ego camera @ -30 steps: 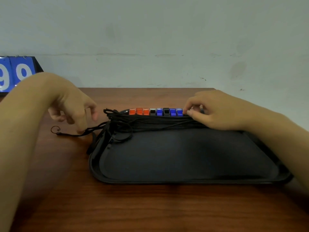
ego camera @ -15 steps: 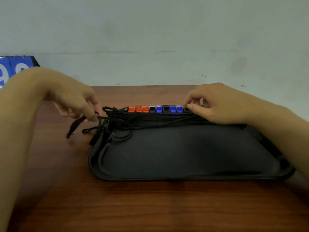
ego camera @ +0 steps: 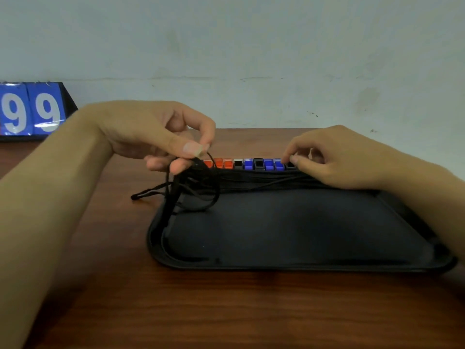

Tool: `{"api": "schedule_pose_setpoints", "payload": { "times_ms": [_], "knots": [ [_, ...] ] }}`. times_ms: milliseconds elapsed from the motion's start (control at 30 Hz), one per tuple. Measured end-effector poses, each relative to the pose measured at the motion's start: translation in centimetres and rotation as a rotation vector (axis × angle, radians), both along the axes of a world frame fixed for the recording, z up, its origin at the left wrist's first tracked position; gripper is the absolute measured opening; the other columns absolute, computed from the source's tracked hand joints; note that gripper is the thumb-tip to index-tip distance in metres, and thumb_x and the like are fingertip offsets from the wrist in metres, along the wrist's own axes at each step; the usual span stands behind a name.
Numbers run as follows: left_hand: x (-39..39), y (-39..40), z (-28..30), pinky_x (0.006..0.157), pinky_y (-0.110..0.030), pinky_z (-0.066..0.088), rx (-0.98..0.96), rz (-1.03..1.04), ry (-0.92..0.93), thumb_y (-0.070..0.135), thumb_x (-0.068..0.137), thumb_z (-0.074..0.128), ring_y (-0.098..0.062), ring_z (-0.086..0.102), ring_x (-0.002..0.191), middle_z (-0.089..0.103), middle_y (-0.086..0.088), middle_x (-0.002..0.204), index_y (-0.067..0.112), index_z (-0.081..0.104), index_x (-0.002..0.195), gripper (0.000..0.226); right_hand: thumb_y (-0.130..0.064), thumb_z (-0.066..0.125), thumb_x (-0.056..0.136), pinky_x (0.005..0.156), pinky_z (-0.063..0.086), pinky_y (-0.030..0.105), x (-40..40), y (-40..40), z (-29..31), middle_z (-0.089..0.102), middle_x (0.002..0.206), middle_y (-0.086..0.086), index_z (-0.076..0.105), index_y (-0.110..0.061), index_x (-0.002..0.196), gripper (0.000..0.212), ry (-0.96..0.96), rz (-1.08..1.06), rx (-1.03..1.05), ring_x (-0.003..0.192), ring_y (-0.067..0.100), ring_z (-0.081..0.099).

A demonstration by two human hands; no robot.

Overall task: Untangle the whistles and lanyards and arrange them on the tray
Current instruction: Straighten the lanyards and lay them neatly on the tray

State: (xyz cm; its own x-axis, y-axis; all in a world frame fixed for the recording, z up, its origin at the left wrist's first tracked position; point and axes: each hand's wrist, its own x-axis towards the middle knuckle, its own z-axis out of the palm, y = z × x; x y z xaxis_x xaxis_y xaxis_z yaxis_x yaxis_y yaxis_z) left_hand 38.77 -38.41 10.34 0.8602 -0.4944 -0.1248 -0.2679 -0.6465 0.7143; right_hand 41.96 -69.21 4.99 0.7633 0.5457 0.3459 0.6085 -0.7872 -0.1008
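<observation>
A row of whistles, orange, black and blue, is being kept lined up along the far edge of the black tray, which is lying on the wooden desk. The black lanyards are being laid in a bundle just in front of that row, running across the tray, apparently so that each cord lies straight beside its whistle.

The left hand is being held above the tray's far left corner, its grip pinched between thumb and fingertips on the gathered cord ends, which are being lifted slightly off the tray. This hold is judged to be serving to draw the loose ends together and clear them of each other; several loops are hanging down onto the tray's left side and one loop end is trailing out onto the desk.

The right hand is being rested at the right end of the row, its curled fingers pinching the last black whistle, probably to keep the row from being dragged while the cords are being pulled.

A blue scoreboard showing "99" is standing at the far left against the wall.
</observation>
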Motion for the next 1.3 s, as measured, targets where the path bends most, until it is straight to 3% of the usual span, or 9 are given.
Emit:
{"api": "schedule_pose_setpoints", "payload": {
  "times_ms": [100,233,367,533,700,867,1067,1200,1300],
  "knots": [
    [-0.1,-0.6,-0.6,0.033,-0.012,0.038,-0.133,-0.054,0.042,-0.013,0.081,0.056,-0.007,0.051,0.032,0.047,-0.033,0.087,-0.033,0.048,0.102,0.030,-0.033,0.053,0.097,0.062,0.038,0.018,-0.1,0.1,-0.2,0.060,0.074,-0.025,0.068,-0.042,0.099,0.018,0.015,0.008,0.004,0.075,-0.003,0.057],
    [-0.2,-2.1,-1.0,0.031,-0.012,0.037,-0.148,-0.052,0.001,0.023,0.052,0.074,-0.004,0.055,0.034,0.062,-0.029,0.090,0.002,0.077,0.078,0.033,-0.035,0.053,0.094,0.060,0.042,0.021,-0.6,0.5,-0.1,0.061,0.080,-0.033,0.071,-0.039,0.098,0.019,0.007,0.024,0.035,0.074,0.006,0.060],
    [0.3,-2.3,-1.3,0.033,-0.012,0.038,-0.159,-0.014,-0.065,0.021,0.062,0.074,-0.006,0.061,0.040,0.069,-0.033,0.113,0.010,0.080,0.097,0.037,-0.043,0.055,0.092,0.067,0.053,0.035,-1.6,1.0,0.3,0.067,0.085,-0.023,0.072,-0.039,0.096,0.018,0.091,0.060,0.080,0.073,0.011,0.062],
    [1.5,-2.3,-1.3,0.034,-0.014,0.033,-0.059,-0.151,-0.089,0.019,0.090,0.073,-0.011,0.069,0.054,0.077,-0.004,0.114,0.017,0.075,0.115,0.025,-0.048,0.058,0.093,0.069,0.053,0.046,-2.8,2.2,0.0,0.071,0.091,-0.014,0.075,-0.034,0.096,0.022,0.241,0.183,0.110,0.073,0.019,0.063],
    [1.5,-3.0,-1.5,0.039,-0.012,0.032,0.113,-0.049,-0.284,0.024,0.097,0.064,-0.010,0.066,0.052,0.080,0.000,0.098,0.028,0.079,0.104,0.017,-0.029,0.060,0.098,0.066,0.052,0.023,-3.7,2.4,0.8,0.069,0.123,-0.002,0.074,-0.027,0.112,0.021,0.463,0.349,0.189,0.064,0.022,0.070],
    [1.4,-3.9,-1.8,0.045,-0.016,0.038,0.115,-0.035,-0.358,0.038,0.095,0.064,-0.008,0.063,0.053,0.080,-0.001,0.080,0.041,0.078,0.101,0.016,-0.023,0.057,0.098,0.064,0.050,0.020,-4.6,2.7,0.9,0.066,0.072,-0.019,0.059,-0.034,0.139,0.042,0.560,0.427,0.133,0.058,0.017,0.065],
    [1.4,-4.3,-1.9,0.041,-0.008,0.035,0.092,-0.054,-0.375,0.025,0.098,0.062,-0.004,0.058,0.043,0.076,0.005,0.066,0.036,0.077,0.108,0.020,-0.030,0.060,0.099,0.070,0.056,0.034,-4.8,3.1,0.5,0.058,0.066,0.016,0.049,-0.054,0.141,0.050,0.636,0.370,0.097,0.063,0.018,0.067],
    [1.7,-3.2,-1.7,0.039,-0.014,0.034,0.098,-0.096,-0.294,0.018,0.097,0.064,-0.023,0.071,0.060,0.080,-0.003,0.095,0.033,0.076,0.112,0.024,-0.027,0.059,0.100,0.065,0.050,0.027,-4.5,3.1,0.4,0.066,0.065,-0.008,0.063,-0.040,0.133,0.036,0.538,0.333,0.098,0.058,0.016,0.067],
    [1.7,-2.5,-1.4,0.039,-0.017,0.034,0.127,-0.116,-0.236,0.025,0.092,0.069,-0.023,0.074,0.066,0.079,0.003,0.105,0.030,0.074,0.116,0.024,-0.020,0.059,0.099,0.065,0.049,0.016,-4.2,3.1,0.5,0.076,0.099,-0.018,0.075,-0.026,0.116,0.023,0.480,0.304,0.185,0.057,0.010,0.065]
  ]
}}
